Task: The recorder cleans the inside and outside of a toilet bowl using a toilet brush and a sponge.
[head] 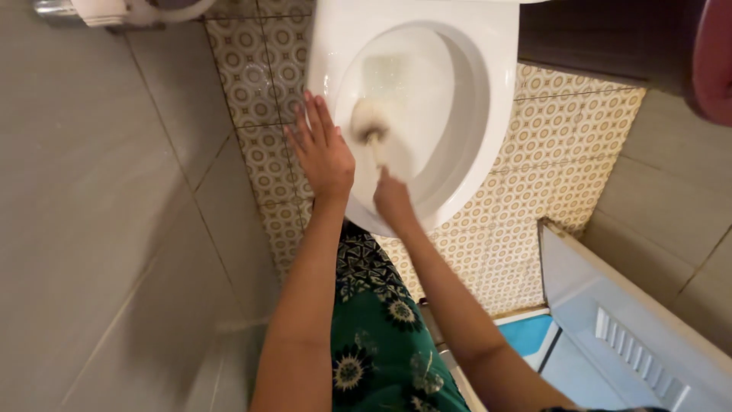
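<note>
A white toilet bowl [488, 91] stands on the patterned floor, seen from above. My right hand [393, 200] grips the handle of a toilet brush, whose blurred bristle head [369, 122] is inside the bowl against its left inner wall. My left hand [322, 149] is spread flat, fingers apart, over the bowl's left rim. It holds nothing. My green patterned garment [381, 328] shows below.
Grey wall tiles [99, 229] fill the left side. Patterned floor tiles [549, 160] surround the bowl. A pale door or panel with a vent [625, 336] stands at the lower right. A dark red object [713, 53] is at the upper right.
</note>
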